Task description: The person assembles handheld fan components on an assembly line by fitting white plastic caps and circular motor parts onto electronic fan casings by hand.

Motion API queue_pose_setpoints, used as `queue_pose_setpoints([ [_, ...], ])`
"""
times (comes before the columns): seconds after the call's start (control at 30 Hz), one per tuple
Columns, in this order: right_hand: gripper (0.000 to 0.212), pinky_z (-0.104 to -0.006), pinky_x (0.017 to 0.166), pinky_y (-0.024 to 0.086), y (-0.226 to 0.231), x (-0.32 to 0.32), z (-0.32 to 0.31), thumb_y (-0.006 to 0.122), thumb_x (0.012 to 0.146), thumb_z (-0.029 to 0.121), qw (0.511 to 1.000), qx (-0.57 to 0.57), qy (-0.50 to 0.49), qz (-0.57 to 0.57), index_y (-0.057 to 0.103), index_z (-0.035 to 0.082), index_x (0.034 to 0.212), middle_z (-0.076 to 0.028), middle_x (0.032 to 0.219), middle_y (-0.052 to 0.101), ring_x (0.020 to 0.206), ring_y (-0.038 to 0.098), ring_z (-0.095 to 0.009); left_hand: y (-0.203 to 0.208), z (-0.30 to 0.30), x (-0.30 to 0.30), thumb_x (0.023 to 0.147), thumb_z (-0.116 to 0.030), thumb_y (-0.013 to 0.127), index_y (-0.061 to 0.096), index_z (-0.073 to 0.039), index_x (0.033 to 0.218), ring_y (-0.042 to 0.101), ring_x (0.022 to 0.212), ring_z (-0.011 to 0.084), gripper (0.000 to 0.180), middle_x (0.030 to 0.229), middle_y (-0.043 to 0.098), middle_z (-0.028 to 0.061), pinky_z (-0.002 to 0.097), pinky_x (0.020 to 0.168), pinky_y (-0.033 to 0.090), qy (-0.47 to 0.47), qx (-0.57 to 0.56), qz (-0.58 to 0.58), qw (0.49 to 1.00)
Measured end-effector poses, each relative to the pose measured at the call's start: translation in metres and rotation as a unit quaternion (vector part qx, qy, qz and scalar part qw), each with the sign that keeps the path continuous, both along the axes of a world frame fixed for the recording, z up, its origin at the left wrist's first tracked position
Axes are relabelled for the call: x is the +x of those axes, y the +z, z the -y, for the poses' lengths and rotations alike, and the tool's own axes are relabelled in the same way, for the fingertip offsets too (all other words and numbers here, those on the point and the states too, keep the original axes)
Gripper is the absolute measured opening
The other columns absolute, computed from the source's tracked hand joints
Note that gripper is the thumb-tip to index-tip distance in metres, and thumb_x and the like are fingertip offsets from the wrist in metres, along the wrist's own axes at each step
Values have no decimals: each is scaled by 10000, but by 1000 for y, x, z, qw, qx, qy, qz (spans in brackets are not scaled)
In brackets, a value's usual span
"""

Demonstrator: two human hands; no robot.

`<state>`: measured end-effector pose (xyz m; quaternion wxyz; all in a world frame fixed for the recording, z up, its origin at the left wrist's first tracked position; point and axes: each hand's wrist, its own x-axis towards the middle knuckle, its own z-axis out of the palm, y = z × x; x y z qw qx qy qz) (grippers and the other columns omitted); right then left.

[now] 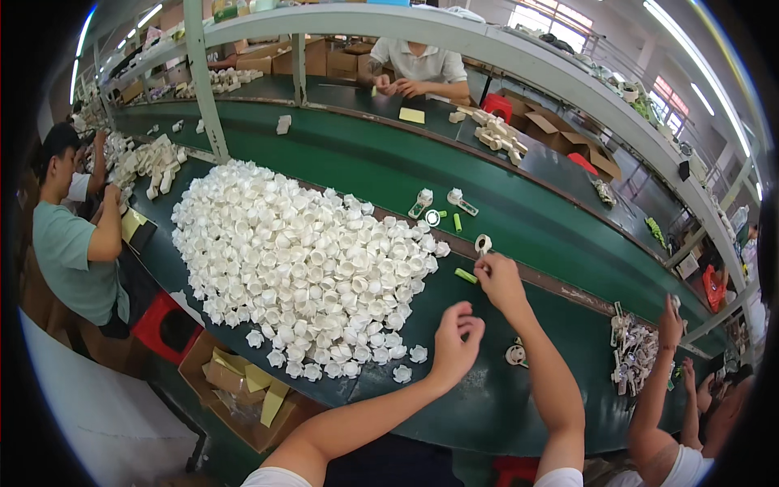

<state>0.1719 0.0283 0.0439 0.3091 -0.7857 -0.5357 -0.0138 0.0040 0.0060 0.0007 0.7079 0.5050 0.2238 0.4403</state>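
My right hand (501,282) reaches to the belt's near edge, its fingertips pinched at the lower end of a white ring-headed plastic part (483,243). Beside those fingers a short bright green cylinder (466,276) lies on the dark green table. My left hand (457,344) hovers over the table with loosely curled fingers, a gap between them and nothing visible inside. Left of it spreads a large heap of white flower-shaped plastic cups (300,268). A round white part (516,354) lies near my right forearm, which partly covers it.
Similar white parts (421,203) and a green cylinder (457,222) lie on the green belt (357,162). A pile of small whitish parts (634,349) is at right. A metal shelf frame (487,36) spans above. Co-workers sit left, opposite and right; an open carton (199,365) stands below.
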Motion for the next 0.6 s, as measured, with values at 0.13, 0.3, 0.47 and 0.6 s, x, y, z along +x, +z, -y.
queue_pose_setpoints([
  [0.13,46,-262,638,481,21,-43,68,697,797,-5,937,105,56,-328,673,8,834,-86,769,633,684,607,-146,10,-16,-3,984,-120,547,374,67,1375,596,1116,228,466,1277,555,219,312,984,450,84,-31,8,996],
  [0.3,145,-263,648,484,42,-69,120,744,793,13,952,-37,212,-220,679,1,922,-76,857,668,755,625,-133,23,-13,1,973,-125,574,409,74,1344,626,1000,157,452,1107,637,156,265,875,495,-39,-132,96,986],
  [0.47,368,-314,872,555,82,-32,102,710,829,-2,826,-345,279,-348,658,26,1192,-105,1076,705,994,680,-189,5,-4,-5,923,-121,647,499,72,1223,630,743,119,386,914,649,84,249,647,519,-88,-110,16,990],
  [0.6,182,-235,464,480,76,11,5,616,912,62,925,-67,187,-325,622,-34,1066,-65,771,648,585,643,-133,0,-1,-6,926,-126,652,556,32,1111,617,704,118,262,878,631,67,258,601,536,-204,-232,21,951],
])
